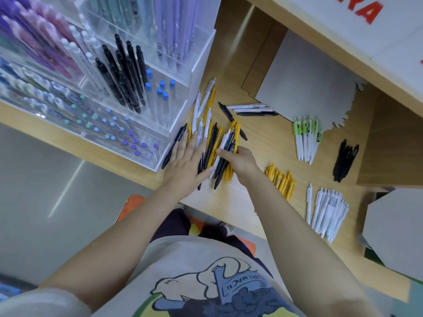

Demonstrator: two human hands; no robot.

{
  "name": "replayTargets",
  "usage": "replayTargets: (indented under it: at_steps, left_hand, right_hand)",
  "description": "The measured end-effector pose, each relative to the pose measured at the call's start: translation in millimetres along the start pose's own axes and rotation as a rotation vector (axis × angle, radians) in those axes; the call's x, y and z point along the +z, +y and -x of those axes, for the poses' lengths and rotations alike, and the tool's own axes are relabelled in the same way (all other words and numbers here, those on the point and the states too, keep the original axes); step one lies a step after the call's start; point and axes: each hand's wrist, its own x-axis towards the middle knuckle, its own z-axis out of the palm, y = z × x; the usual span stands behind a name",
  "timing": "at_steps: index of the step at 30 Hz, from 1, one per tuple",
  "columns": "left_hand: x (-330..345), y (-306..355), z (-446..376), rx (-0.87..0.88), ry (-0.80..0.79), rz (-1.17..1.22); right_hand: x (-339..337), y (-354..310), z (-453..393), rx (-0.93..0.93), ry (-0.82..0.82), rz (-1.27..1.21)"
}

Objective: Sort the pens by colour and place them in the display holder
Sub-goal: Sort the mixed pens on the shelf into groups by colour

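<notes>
Pens in a mixed heap lie on the wooden worktop beside the clear display holder. My left hand presses flat, fingers straight, on the heap; my right hand curls round a few pens at its edge. Sorting is mid-way, I judge: yellow, white, black and green-tipped piles wait to the right. Next, separate one colour. Heap pens run lengthwise away from me, tips fanned.
</notes>
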Motion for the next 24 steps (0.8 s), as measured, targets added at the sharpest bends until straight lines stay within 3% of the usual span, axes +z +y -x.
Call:
replayTargets:
  at_steps: [6, 11, 15, 24]
  left_hand:
    - [-39.7, 32.6, 5.5, -0.020, 0.055, 0.350]
    - [-74.5, 85.8, -9.2, -0.187, -0.408, 0.961]
    - [-80.5, 111.4, -19.2, -0.220, -0.525, 1.017]
    - [-88.0, 130.1, -15.4, -0.285, -0.662, 1.272]
  right_hand:
    - [-25.4, -4.3, 21.9, -0.032, -0.019, -0.095]
    - [-44.6, -12.8, 47.9, -0.080, -0.075, -0.187]
    - [-56.8, -17.3, 65.7, -0.082, -0.022, -0.140]
    - [-93.7, -3.5, 99.5, -0.087, -0.114, -0.351]
